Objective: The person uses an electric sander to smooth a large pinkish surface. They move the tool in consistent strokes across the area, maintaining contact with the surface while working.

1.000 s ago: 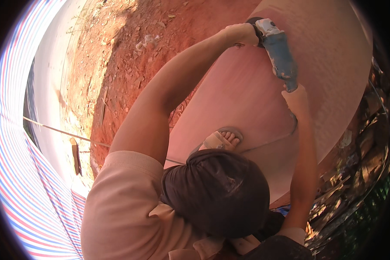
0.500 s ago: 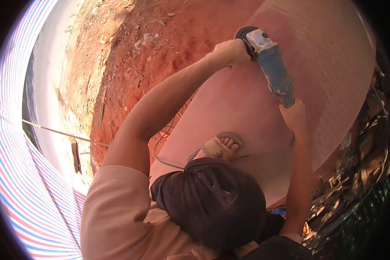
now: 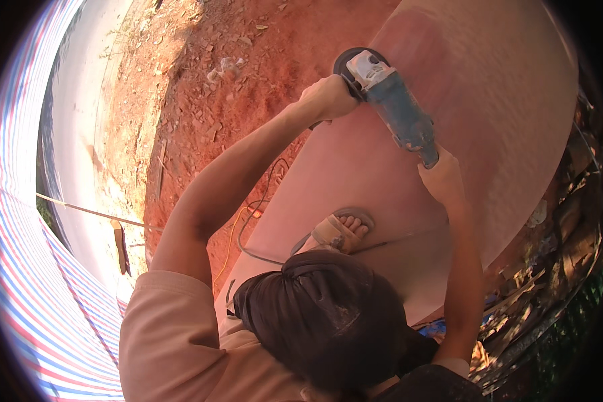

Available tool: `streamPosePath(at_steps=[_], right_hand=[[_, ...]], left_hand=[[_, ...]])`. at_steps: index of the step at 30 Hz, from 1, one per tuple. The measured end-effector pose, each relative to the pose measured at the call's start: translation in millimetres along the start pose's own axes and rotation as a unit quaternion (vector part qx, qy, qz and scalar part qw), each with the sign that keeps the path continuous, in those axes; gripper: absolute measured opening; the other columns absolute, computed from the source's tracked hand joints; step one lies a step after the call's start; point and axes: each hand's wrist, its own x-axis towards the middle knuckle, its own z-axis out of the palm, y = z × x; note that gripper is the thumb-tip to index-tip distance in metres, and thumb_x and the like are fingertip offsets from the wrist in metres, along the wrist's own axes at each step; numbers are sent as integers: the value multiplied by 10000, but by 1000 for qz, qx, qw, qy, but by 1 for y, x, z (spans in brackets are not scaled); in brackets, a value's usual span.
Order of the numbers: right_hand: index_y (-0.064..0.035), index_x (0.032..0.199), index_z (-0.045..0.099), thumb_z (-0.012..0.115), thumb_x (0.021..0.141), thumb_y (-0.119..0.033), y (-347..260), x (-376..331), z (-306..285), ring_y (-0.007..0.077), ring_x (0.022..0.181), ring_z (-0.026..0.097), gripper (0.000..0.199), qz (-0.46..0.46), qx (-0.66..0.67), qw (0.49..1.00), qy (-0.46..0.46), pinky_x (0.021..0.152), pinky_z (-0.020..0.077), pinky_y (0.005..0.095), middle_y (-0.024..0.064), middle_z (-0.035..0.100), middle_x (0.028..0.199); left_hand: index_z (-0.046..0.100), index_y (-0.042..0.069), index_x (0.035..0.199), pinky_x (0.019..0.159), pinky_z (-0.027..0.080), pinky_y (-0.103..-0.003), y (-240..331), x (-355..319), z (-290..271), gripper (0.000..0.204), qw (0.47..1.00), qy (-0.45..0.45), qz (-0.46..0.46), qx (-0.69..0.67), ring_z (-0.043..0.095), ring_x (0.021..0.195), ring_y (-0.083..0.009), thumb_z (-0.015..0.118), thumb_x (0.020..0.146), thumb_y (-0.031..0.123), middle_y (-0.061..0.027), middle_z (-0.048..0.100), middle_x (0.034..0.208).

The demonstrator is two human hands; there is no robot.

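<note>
A blue angle grinder (image 3: 402, 112) with a pale metal head is held by both hands over a large wooden-looking slab (image 3: 362, 161) dusted pink-red. My left hand (image 3: 333, 96) is closed beside the grinder's head, apparently around a side handle that the fingers mostly hide. Around the rear end of the body wraps my right hand (image 3: 442, 177). The round dark disc (image 3: 344, 61) sits at the slab's far left edge; its working face is hidden from view. A sandalled foot (image 3: 347, 229) rests on the slab, nearer than the tool.
Red dusty ground (image 3: 248, 100) with chips and litter lies left of the slab. A dark cable (image 3: 242, 236) loops by its left edge. Striped sheeting (image 3: 40, 295) hangs at far left, near a taut cord (image 3: 100, 213). Scrap pieces (image 3: 522, 295) lie at the right.
Both hands have carried the grinder to the left, its disc now further out at the slab's left edge. The foot has stayed in place.
</note>
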Motion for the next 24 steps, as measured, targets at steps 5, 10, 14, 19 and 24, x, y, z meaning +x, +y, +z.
streamPosePath(at_steps=[5,10,14,19,24], right_hand=[[7,1217,724,755,870,-113,8,0,5,400,1074,758,369,6,1,999,36,916,570,467,198,796,1074],[-5,1134,738,741,865,-102,15,37,-24,350,916,780,287,57,31,995,75,798,586,444,168,793,959],[-10,1104,747,744,854,-117,6,68,-35,331,931,780,271,148,114,981,46,814,580,430,156,800,979],[-10,1201,735,742,861,-130,17,40,-38,335,929,779,361,160,73,983,59,841,582,426,153,802,983],[-17,1263,714,764,871,-137,15,-4,6,415,1025,762,413,37,32,998,31,892,588,491,205,795,1058]], left_hand=[[774,26,1124,652,597,-399,2,11,-1,469,1000,1,20,7,725,589,-275,698,917,439,-132,759,845],[767,33,993,708,586,-369,74,76,-32,322,995,-2,57,80,744,738,-253,686,880,323,-121,748,876],[757,34,1043,760,584,-390,95,116,-55,332,991,-14,92,91,743,834,-258,704,873,314,-136,750,956],[766,28,1074,783,584,-415,96,104,-24,339,993,-37,73,81,750,856,-274,688,899,308,-141,757,982],[791,20,984,726,601,-406,27,20,-8,320,999,-10,16,45,769,706,-298,664,908,303,-136,786,917]])
